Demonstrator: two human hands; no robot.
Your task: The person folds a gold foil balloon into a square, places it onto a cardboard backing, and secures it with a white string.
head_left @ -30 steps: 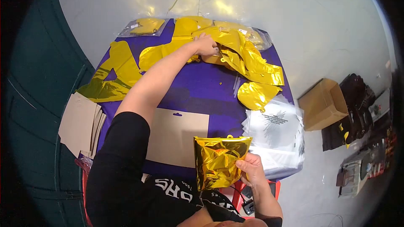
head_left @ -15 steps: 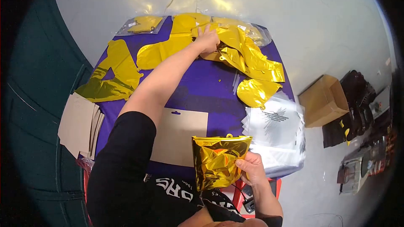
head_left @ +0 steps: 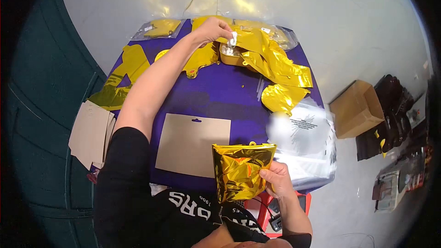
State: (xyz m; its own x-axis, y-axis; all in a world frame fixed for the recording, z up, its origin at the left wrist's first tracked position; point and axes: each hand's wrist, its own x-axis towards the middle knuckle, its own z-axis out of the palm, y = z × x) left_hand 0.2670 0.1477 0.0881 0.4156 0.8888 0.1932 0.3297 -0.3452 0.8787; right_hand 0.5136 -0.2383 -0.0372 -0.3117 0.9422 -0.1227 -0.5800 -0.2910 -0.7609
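Observation:
My left hand (head_left: 214,31) pinches a small white item (head_left: 232,40) above a yellow container (head_left: 232,58), which holds more small white pieces. Gold foil sheets (head_left: 264,48) lie around and partly over that container. Low in the view, my right hand (head_left: 277,178) grips the right edge of a folded gold foil packet (head_left: 243,170), thumb on its front. Behind and left of the packet, a beige card (head_left: 190,144) with a hanger slot lies on the purple table (head_left: 220,87).
Beige cards (head_left: 92,133) are stacked at the table's left edge. Clear printed bags (head_left: 303,142) lie at the right. Bagged foil (head_left: 161,28) sits at the back. A cardboard box (head_left: 356,110) stands on the floor at right.
My left hand has risen out of the container with the small white item. Foil beside the container has shifted, exposing it more. My right hand still holds the packet.

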